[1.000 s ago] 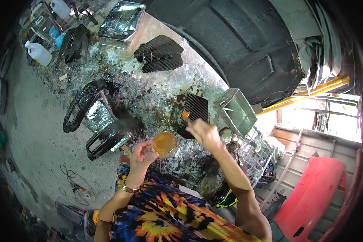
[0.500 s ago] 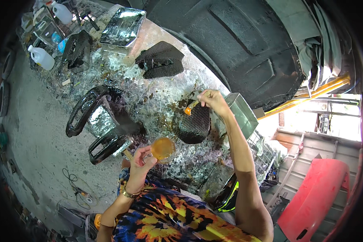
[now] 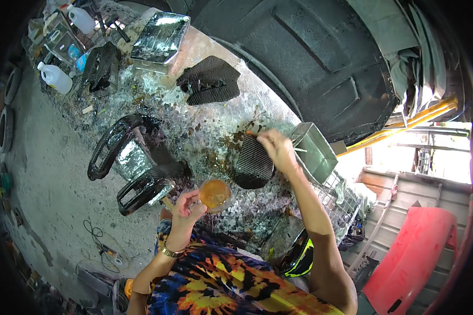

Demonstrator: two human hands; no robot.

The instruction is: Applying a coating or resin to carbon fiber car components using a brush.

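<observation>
My left hand [image 3: 187, 207] grips a clear cup [image 3: 215, 195] of amber liquid by its side, over the near edge of the worktable. Further right, my right hand [image 3: 277, 148] is closed on a small brush; its orange, wet-looking tip [image 3: 251, 133] is at the far edge of a dark woven carbon-fibre part [image 3: 254, 167]. Fingers hide most of the brush handle. Whether the tip touches the part I cannot tell. Left of the cup lies a glossy black, two-looped carbon-fibre piece [image 3: 136, 163] with a shiny middle.
The stained table [image 3: 205, 126] also bears another woven part [image 3: 210, 80], a glossy black slab [image 3: 161, 37] and white jugs [image 3: 55, 77]. A greenish metal box [image 3: 318, 152] stands beside my right forearm. A large black panel [image 3: 310, 52] lies beyond; a red panel [image 3: 412, 257] leans at right.
My right hand has come slightly nearer and turned, taking the brush tip from above the woven part to its far edge. My left hand and the cup have barely shifted.
</observation>
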